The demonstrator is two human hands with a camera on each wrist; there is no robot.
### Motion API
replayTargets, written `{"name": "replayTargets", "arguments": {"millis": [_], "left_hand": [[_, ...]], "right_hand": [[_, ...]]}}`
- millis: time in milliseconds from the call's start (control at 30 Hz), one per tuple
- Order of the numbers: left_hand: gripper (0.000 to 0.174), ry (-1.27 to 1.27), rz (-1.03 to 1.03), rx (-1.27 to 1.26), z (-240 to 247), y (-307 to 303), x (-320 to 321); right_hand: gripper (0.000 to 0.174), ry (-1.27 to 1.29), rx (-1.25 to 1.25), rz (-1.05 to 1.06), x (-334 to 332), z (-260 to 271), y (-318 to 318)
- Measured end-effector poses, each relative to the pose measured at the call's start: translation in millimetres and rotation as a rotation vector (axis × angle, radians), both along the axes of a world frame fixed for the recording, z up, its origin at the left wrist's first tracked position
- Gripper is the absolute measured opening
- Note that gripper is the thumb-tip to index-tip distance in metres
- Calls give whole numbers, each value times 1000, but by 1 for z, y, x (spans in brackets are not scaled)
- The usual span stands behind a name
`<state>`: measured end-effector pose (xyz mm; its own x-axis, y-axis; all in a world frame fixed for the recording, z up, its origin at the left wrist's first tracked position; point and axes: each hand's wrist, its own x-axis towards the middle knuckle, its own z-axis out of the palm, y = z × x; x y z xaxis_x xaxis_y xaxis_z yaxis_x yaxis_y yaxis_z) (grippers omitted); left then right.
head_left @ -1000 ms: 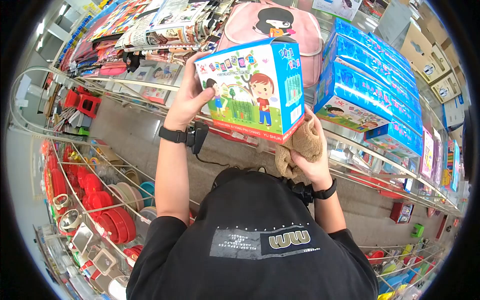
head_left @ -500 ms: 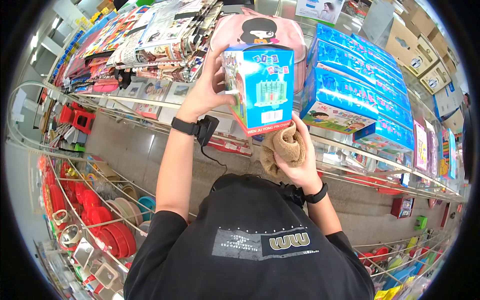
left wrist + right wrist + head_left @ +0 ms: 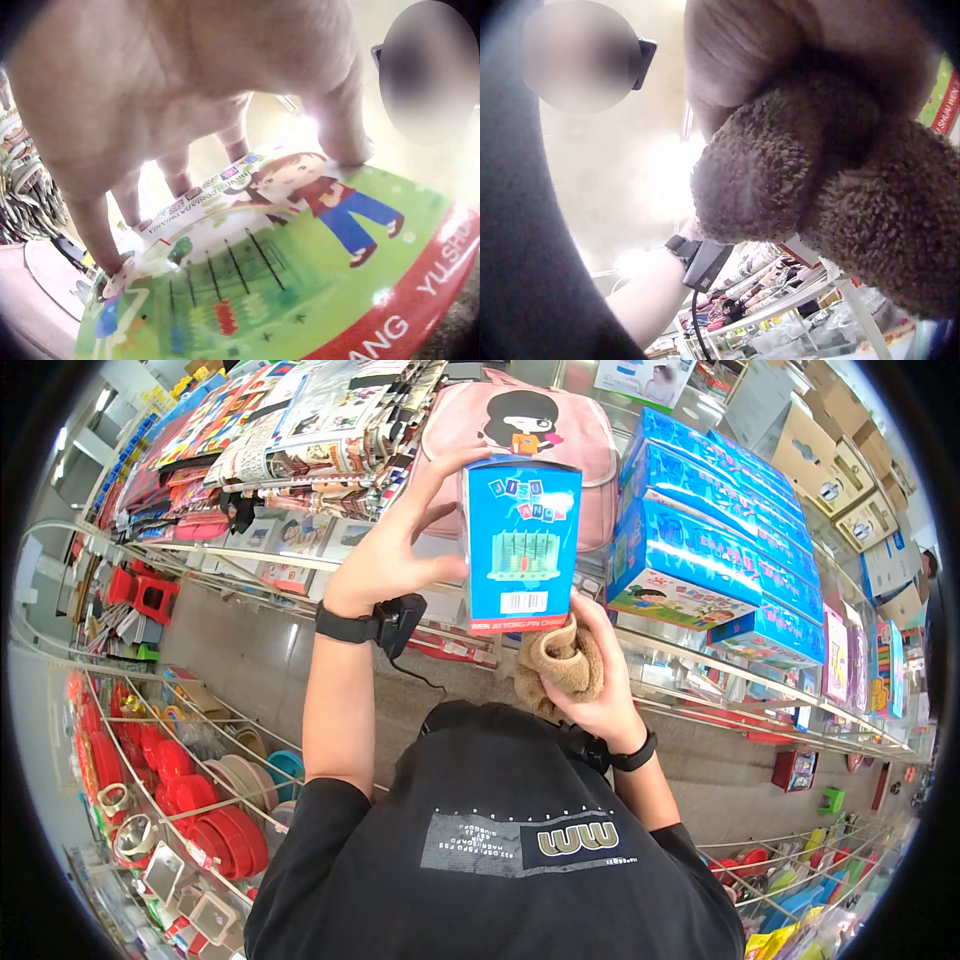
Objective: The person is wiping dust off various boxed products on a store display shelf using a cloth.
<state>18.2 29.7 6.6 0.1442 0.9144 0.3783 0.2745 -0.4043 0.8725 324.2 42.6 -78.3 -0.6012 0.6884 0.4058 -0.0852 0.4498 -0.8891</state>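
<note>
A blue box (image 3: 522, 545) with a barcode on its narrow side is held up in front of a pink bag (image 3: 575, 435). My left hand (image 3: 400, 550) spans its left side; in the left wrist view the fingertips and thumb press on the box's printed face (image 3: 300, 247), which shows a cartoon child and an abacus picture. My right hand (image 3: 602, 685) grips a bunched brown cloth (image 3: 565, 665) just under the box's lower right corner. The cloth (image 3: 757, 172) fills the middle of the right wrist view, below the palm.
Several similar blue boxes (image 3: 690, 560) stand stacked on the shelf at right. Folded printed bags (image 3: 310, 440) lie at upper left. A wire rack with red basins (image 3: 225, 845) stands at lower left, and more racks at lower right. Brown cartons (image 3: 840, 470) are at upper right.
The box has turned, so its narrow barcode side faces the head view instead of its wide picture side. Both hands have shifted slightly left with the box and cloth.
</note>
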Motion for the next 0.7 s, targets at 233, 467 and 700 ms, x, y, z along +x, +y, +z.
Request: {"name": "replayTargets", "arguments": {"millis": [233,467,700], "left_hand": [[106,-134,-36,-44,-8,6,-12],[96,-173,-35,-45,-21,7,-25],[93,-70,-49,1,-20,5,-29]], "right_hand": [[88,-40,33,5,-7,13,0],[76,56,28,-130,5,43,11],[70,78,451,-346,-30,125,37]]}}
